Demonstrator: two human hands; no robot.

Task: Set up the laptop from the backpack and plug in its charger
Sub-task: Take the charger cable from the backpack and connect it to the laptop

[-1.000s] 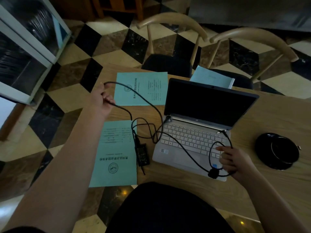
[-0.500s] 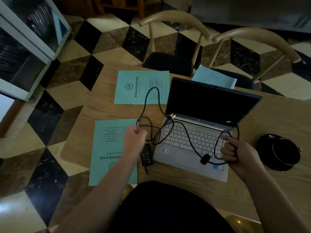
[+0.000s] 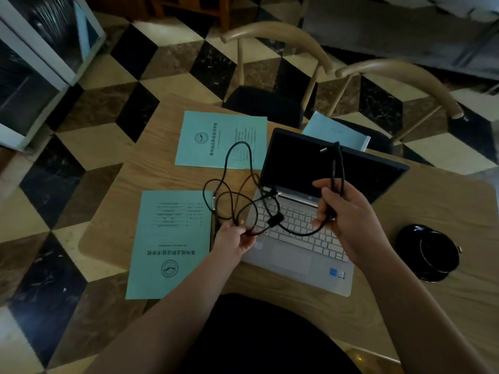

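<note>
Open laptop [image 3: 302, 233] on wooden table [image 3: 432, 211], black charger cable [image 3: 235, 195] looped above its keyboard, pinched low by left hand [image 3: 235, 240], gripped upright by right hand [image 3: 348, 211].

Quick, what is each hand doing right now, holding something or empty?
Left hand: pinches tangled loops of the black charger cable.
Right hand: grips a doubled length of the same cable, raised above the laptop.

right hand [image 3: 348, 211] raised, left hand [image 3: 235, 240] gathering cable [image 3: 229, 168]
</note>
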